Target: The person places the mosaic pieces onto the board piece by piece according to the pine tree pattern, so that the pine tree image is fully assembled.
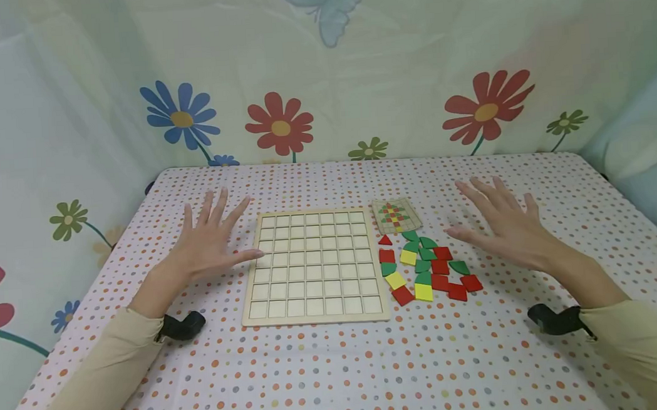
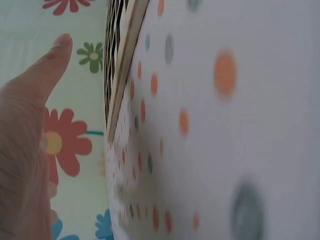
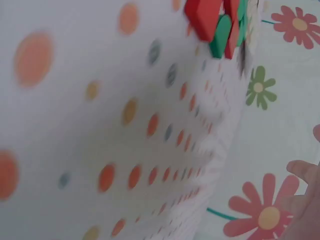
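Note:
A square wooden grid board [image 1: 313, 266] lies on the dotted table, its cells bare. To its right are several flat tiles: red squares such as one red tile [image 1: 439, 267], yellow ones such as one yellow tile [image 1: 423, 292], green rounded ones such as one green tile [image 1: 459, 267], and a red triangle [image 1: 385, 240]. Above them lies a small pattern card [image 1: 397, 216] showing a tree shape. My left hand [image 1: 203, 238] hovers left of the board, fingers spread, thumb toward its edge. Fingers spread too, my right hand [image 1: 505, 225] is right of the tiles and holds nothing.
The white dotted tablecloth [image 1: 316, 375] covers the table. A flowered curtain [image 1: 399, 69] hangs behind it and along both sides. Each wrist wears a black camera, the left camera [image 1: 183, 327] and the right camera [image 1: 556, 319].

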Available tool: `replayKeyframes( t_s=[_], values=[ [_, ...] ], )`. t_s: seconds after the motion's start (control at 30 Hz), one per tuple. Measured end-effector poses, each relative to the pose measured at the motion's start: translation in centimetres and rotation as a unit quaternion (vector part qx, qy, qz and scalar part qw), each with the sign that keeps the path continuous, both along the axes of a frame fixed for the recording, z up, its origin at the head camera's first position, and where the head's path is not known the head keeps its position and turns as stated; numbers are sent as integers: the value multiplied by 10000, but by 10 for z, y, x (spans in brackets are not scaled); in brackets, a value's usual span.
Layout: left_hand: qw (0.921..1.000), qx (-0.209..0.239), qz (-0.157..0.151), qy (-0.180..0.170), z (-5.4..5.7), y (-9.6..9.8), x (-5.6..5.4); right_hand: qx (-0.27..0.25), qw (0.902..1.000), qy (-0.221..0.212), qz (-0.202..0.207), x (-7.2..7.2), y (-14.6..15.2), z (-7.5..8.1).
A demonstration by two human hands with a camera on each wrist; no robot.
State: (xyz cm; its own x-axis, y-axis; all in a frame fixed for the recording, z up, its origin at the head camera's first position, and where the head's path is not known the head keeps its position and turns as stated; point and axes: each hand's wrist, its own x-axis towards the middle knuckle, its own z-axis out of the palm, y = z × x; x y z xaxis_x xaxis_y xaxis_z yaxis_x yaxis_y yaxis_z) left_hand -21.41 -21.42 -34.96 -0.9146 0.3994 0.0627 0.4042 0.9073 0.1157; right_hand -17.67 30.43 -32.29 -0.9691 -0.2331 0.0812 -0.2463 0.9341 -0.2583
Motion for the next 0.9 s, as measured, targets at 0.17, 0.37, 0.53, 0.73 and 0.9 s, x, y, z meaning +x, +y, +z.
replayKeyframes(
  t_s=[0.17,0.37,0.53,0.73,0.9],
  values=[
    [9994,159,-143,-285,-7,11,7,-124,9997,-97,177,-3,-20,5],
    [9966,544,-422,-444,-9,19,12,-334,9970,67,693,-2,-49,15],
    [9935,670,-582,-706,-14,17,15,-668,9890,56,1320,-6,-70,17],
    [9908,592,-639,-1039,-23,9,14,-715,9797,-353,1839,-17,-89,11],
    [9886,640,-709,-1160,-31,7,9,-622,9761,-695,1963,-27,-97,4]
  ],
)
